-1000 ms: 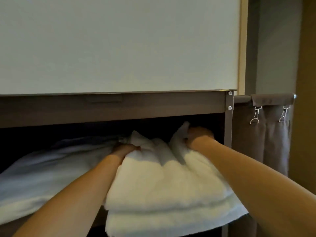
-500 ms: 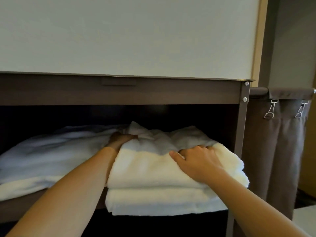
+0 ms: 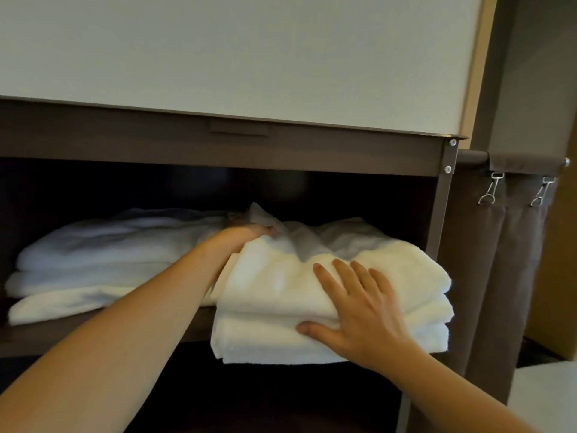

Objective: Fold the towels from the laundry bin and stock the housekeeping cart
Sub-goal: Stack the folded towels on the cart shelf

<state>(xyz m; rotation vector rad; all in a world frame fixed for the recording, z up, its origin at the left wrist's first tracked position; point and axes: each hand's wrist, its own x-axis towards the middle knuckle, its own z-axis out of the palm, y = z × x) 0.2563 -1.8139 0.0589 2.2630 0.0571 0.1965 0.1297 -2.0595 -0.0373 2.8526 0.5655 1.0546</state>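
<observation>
Right hand point(image 3: 359, 310): moved from stack's rear to front, now flat on folded towels point(image 3: 359, 270), thumb against front edge; towels flattened.

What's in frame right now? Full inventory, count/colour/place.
folded white terry towel stack: 1, white, right side of the shelf, front edge overhanging it
second pile of folded white towels: 1, white, left side of the same shelf
dark brown housekeeping cart shelf: 1, brown, under both piles
pale flat cart top panel: 1, off-white, above the shelf opening
brown fabric bag on a rail: 1, brown, right of the cart
metal snap clips: 2, silver, hanging from the rail
left hand: 1, at the stack's back left, fingers hidden in the cloth
right hand: 1, fingers spread flat on the stack's front
</observation>
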